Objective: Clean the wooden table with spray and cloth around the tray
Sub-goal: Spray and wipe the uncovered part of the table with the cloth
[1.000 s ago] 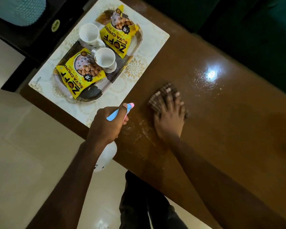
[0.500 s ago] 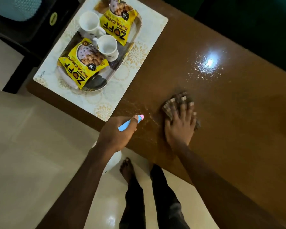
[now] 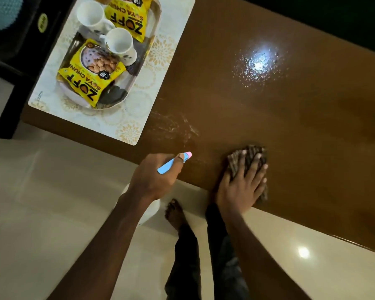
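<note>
The spray bottle (image 3: 173, 165) is mostly hidden: only its blue trigger and pink nozzle show above the left hand (image 3: 155, 180), and a sliver of white body shows below the wrist. The tray (image 3: 129, 95) is cut off by the top of the view, along with the far snack packet (image 3: 128, 17) and one cup (image 3: 89, 13). A second cup (image 3: 119, 43) and packet (image 3: 89, 82) lie in full sight on it.

The left hand grips the bottle's neck with its fingers curled round it, just off the near edge of the table (image 3: 279, 126), nozzle pointing over the wood. The right hand (image 3: 241, 184) lies flat with fingers spread, pressing the checked cloth (image 3: 250, 153) onto the table. The heel of its palm sits at the near edge.

The tray sits on a patterned mat (image 3: 162, 89) at the table's left end, well apart from the cloth. Faint wet streaks (image 3: 175, 125) mark the wood between mat and cloth, and droplets (image 3: 258, 61) glint farther back. Bare wood stretches to the right of the cloth.
</note>
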